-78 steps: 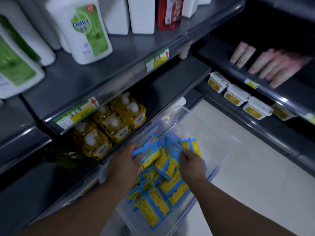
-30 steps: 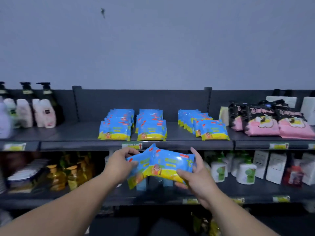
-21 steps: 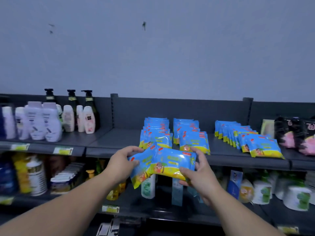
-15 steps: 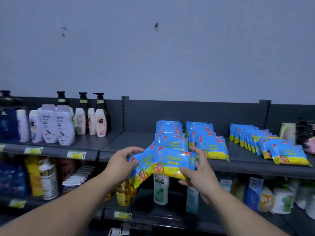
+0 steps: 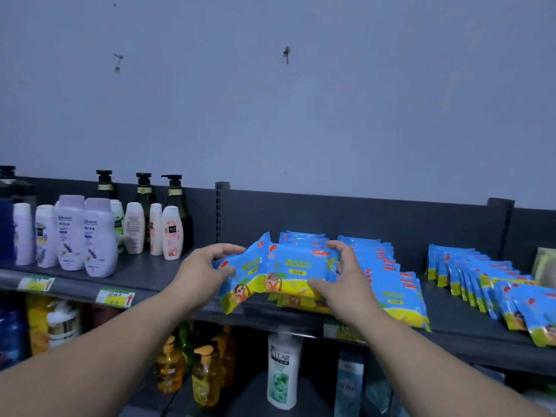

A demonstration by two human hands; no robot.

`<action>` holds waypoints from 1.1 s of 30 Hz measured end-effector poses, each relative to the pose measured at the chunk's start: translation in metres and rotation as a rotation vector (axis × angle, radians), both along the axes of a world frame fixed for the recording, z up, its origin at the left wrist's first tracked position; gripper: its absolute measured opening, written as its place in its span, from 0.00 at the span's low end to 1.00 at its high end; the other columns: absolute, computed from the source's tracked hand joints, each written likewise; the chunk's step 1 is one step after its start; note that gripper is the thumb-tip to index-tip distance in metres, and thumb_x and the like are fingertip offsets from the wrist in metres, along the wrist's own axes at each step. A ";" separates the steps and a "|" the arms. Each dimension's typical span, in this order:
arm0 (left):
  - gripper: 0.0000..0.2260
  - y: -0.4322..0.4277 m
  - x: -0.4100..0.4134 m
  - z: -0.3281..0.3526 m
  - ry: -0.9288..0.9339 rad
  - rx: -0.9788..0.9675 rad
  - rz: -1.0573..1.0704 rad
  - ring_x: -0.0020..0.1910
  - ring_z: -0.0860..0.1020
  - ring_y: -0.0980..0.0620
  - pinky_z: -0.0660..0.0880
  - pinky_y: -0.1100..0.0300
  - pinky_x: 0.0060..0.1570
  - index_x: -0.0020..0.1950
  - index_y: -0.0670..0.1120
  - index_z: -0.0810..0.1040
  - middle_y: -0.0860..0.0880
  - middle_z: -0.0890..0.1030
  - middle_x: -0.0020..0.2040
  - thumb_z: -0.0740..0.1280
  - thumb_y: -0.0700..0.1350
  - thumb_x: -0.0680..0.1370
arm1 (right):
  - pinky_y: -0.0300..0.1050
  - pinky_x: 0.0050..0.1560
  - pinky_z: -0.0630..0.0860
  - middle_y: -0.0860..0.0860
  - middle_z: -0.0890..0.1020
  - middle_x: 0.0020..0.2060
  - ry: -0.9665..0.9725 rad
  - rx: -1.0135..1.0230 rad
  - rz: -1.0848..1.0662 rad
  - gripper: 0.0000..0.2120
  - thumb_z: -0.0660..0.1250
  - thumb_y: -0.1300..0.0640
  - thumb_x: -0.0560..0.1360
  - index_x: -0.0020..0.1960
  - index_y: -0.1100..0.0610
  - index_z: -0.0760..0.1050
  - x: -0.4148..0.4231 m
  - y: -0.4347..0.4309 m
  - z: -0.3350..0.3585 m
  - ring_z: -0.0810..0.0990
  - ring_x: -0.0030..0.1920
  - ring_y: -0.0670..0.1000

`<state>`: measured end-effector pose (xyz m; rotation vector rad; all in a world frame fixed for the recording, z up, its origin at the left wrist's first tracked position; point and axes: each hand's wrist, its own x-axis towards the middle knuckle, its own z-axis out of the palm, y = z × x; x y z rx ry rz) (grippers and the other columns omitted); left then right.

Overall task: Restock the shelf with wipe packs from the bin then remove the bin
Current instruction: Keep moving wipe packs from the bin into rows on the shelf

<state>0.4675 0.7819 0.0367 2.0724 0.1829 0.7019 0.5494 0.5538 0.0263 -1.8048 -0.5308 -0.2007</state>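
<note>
Grey wall (image 5: pixel 331 100) rises behind a dark shelf (image 5: pixel 150 273), and you hold a bundle of blue-and-yellow wipe packs (image 5: pixel 288 272) just above its front edge. Your left hand (image 5: pixel 204 269) curls round the bundle's left end. Your right hand (image 5: pixel 346 281) clamps the right end, fingers over the top and thumb beneath. Stocked rows (image 5: pixel 388 284) of the same packs lie directly behind and to the right. Lotion bottles (image 5: pixel 99 236) stand on the shelf to the left.
</note>
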 end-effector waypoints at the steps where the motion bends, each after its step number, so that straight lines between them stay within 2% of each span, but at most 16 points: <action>1: 0.15 0.000 0.007 0.003 -0.005 -0.004 -0.004 0.51 0.79 0.57 0.75 0.63 0.44 0.52 0.59 0.81 0.57 0.81 0.53 0.68 0.37 0.76 | 0.49 0.43 0.81 0.42 0.75 0.46 -0.002 -0.003 0.004 0.30 0.72 0.64 0.70 0.60 0.38 0.64 0.008 0.000 0.004 0.74 0.35 0.43; 4: 0.14 0.002 0.025 0.006 -0.017 0.003 0.013 0.46 0.80 0.54 0.72 0.64 0.35 0.53 0.57 0.81 0.56 0.80 0.52 0.68 0.37 0.77 | 0.52 0.39 0.82 0.47 0.78 0.45 -0.027 -0.012 0.024 0.30 0.72 0.66 0.70 0.60 0.40 0.65 0.031 0.003 0.011 0.80 0.36 0.54; 7: 0.13 0.008 0.040 0.008 -0.031 0.006 0.049 0.43 0.79 0.56 0.71 0.65 0.33 0.55 0.54 0.81 0.56 0.78 0.50 0.67 0.37 0.77 | 0.54 0.39 0.82 0.50 0.79 0.46 -0.036 -0.010 0.053 0.29 0.72 0.66 0.70 0.61 0.41 0.66 0.046 0.010 0.013 0.81 0.40 0.56; 9: 0.13 0.016 0.051 0.008 -0.024 0.012 0.075 0.43 0.78 0.59 0.72 0.66 0.33 0.54 0.55 0.81 0.55 0.79 0.52 0.67 0.37 0.78 | 0.55 0.39 0.82 0.50 0.79 0.46 -0.031 -0.020 0.062 0.29 0.72 0.66 0.70 0.61 0.41 0.66 0.055 0.017 0.015 0.82 0.41 0.57; 12: 0.12 0.034 0.072 0.010 -0.006 0.015 0.115 0.44 0.79 0.58 0.76 0.63 0.35 0.54 0.55 0.80 0.53 0.79 0.53 0.67 0.38 0.78 | 0.55 0.39 0.82 0.51 0.78 0.46 -0.029 -0.038 0.079 0.29 0.71 0.66 0.70 0.60 0.40 0.67 0.070 0.032 0.018 0.82 0.39 0.58; 15: 0.12 0.058 0.097 0.009 0.027 0.050 0.140 0.42 0.78 0.59 0.73 0.65 0.33 0.56 0.55 0.80 0.52 0.78 0.53 0.66 0.39 0.78 | 0.55 0.38 0.82 0.48 0.77 0.45 -0.022 -0.059 0.086 0.28 0.71 0.66 0.71 0.60 0.40 0.67 0.085 0.051 0.020 0.83 0.40 0.58; 18: 0.12 0.089 0.131 0.002 0.041 0.086 0.154 0.42 0.76 0.61 0.71 0.67 0.33 0.55 0.55 0.80 0.52 0.79 0.53 0.67 0.39 0.78 | 0.51 0.37 0.83 0.44 0.75 0.44 -0.040 -0.118 0.077 0.28 0.71 0.67 0.71 0.60 0.41 0.67 0.102 0.072 0.021 0.82 0.37 0.53; 21: 0.11 0.117 0.171 -0.006 0.081 0.099 0.117 0.43 0.76 0.61 0.71 0.67 0.34 0.53 0.55 0.80 0.51 0.79 0.54 0.67 0.39 0.77 | 0.51 0.37 0.82 0.48 0.78 0.45 -0.051 -0.201 0.074 0.28 0.70 0.67 0.71 0.60 0.40 0.66 0.123 0.096 0.022 0.83 0.40 0.54; 24: 0.12 0.145 0.206 -0.011 0.128 0.154 0.080 0.43 0.76 0.62 0.68 0.72 0.33 0.51 0.57 0.80 0.52 0.78 0.55 0.68 0.39 0.77 | 0.45 0.34 0.80 0.49 0.79 0.47 -0.067 -0.285 0.040 0.29 0.70 0.65 0.71 0.61 0.40 0.65 0.145 0.122 0.021 0.81 0.41 0.51; 26: 0.12 0.164 0.224 -0.012 0.160 0.197 0.049 0.45 0.76 0.59 0.67 0.72 0.34 0.54 0.55 0.80 0.52 0.78 0.55 0.69 0.39 0.76 | 0.45 0.37 0.80 0.49 0.79 0.48 -0.076 -0.358 0.005 0.29 0.71 0.63 0.70 0.60 0.39 0.65 0.159 0.140 0.022 0.81 0.43 0.50; 29: 0.12 0.190 0.247 -0.016 0.214 0.252 0.003 0.50 0.76 0.55 0.69 0.67 0.42 0.56 0.53 0.80 0.52 0.79 0.55 0.69 0.39 0.76 | 0.47 0.42 0.81 0.49 0.79 0.47 -0.054 -0.444 -0.009 0.29 0.72 0.63 0.69 0.60 0.40 0.65 0.174 0.167 0.023 0.79 0.42 0.50; 33: 0.12 0.215 0.272 -0.024 0.250 0.307 -0.050 0.50 0.77 0.54 0.71 0.65 0.44 0.54 0.54 0.80 0.52 0.80 0.54 0.68 0.39 0.76 | 0.54 0.36 0.82 0.54 0.76 0.49 -0.003 -0.487 -0.058 0.28 0.72 0.63 0.68 0.58 0.38 0.65 0.191 0.200 0.021 0.80 0.43 0.57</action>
